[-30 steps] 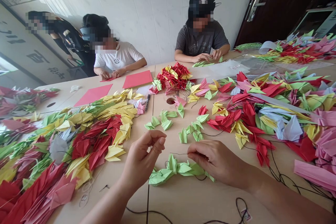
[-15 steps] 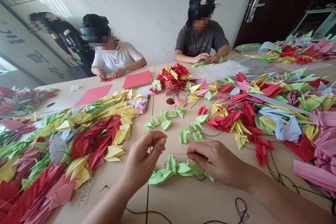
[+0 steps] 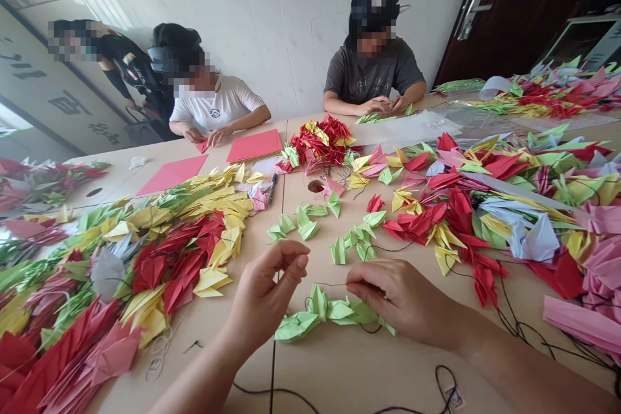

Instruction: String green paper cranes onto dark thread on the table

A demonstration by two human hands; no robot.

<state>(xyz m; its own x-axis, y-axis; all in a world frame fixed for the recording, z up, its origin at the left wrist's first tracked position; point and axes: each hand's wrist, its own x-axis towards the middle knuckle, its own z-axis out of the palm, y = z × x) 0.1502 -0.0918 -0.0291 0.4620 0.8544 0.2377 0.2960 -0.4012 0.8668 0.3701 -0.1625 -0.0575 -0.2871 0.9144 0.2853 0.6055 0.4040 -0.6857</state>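
My left hand (image 3: 264,297) hovers above the table with thumb and forefinger pinched together; what it pinches is too thin to make out. My right hand (image 3: 400,297) pinches a fine dark thread (image 3: 330,284) that runs left from its fingertips. Below and between both hands lies a row of light green paper cranes (image 3: 320,317) strung together on the tan table (image 3: 339,369). Loose green cranes (image 3: 303,226) lie just beyond my hands.
Heaps of red, yellow, green and pink folded cranes (image 3: 160,252) cover the left side, and another heap (image 3: 509,207) the right. Black cord (image 3: 446,378) loops near the front edge. Two people sit opposite folding paper; red sheets (image 3: 255,145) lie before one. A third person stands behind them.
Almost nothing has moved. My left hand has shifted very slightly; my right hand still holds the thread in the same place.
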